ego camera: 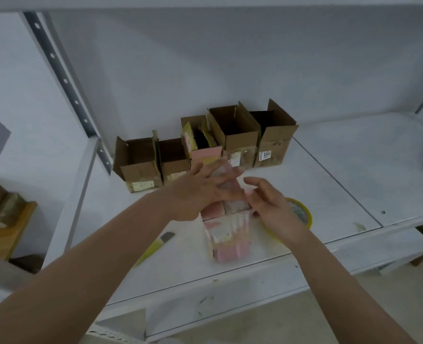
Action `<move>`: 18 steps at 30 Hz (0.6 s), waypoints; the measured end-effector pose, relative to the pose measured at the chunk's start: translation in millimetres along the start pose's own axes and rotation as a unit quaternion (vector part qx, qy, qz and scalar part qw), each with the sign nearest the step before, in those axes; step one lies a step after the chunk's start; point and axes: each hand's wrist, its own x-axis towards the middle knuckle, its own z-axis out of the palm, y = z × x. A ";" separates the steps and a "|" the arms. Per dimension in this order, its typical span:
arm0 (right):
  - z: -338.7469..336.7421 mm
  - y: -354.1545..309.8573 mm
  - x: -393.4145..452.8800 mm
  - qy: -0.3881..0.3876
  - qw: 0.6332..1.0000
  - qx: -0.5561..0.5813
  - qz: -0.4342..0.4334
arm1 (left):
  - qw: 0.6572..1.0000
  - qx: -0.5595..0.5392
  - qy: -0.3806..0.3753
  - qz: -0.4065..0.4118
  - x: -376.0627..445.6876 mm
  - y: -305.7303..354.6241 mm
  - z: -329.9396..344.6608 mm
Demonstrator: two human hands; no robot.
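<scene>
A tall pink and cream carton [230, 234] stands on the white shelf [342, 184], its top flaps up. My left hand [200, 192] lies across the raised flap with the fingers stretched out flat and pressing on it. My right hand [272, 207] is at the carton's right top edge, fingers loosely bent, fingertips touching the flap. The carton's inside is mostly hidden by both hands.
Several open brown cardboard boxes [237, 135] line the shelf's back; one carries a label 351 [265, 155]. A yellow tape roll [302, 214] lies behind my right hand. A yellow-handled utility knife [155, 247] lies left of the carton. A metal upright [64, 78] stands left.
</scene>
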 end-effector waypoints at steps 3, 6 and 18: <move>8.0 13.0 -7.6 -0.016 0.999 -0.041 0.001 | 0.997 -0.058 -0.001 -0.051 -6.5 0.2 22.3; 1.7 10.5 -9.6 -0.015 0.996 -0.079 -0.047 | 0.934 -0.212 0.226 -0.175 -17.9 7.4 35.5; 3.5 10.0 -21.4 -0.028 0.969 -0.216 -0.119 | 0.810 -0.418 0.308 -0.273 -37.6 61.7 52.2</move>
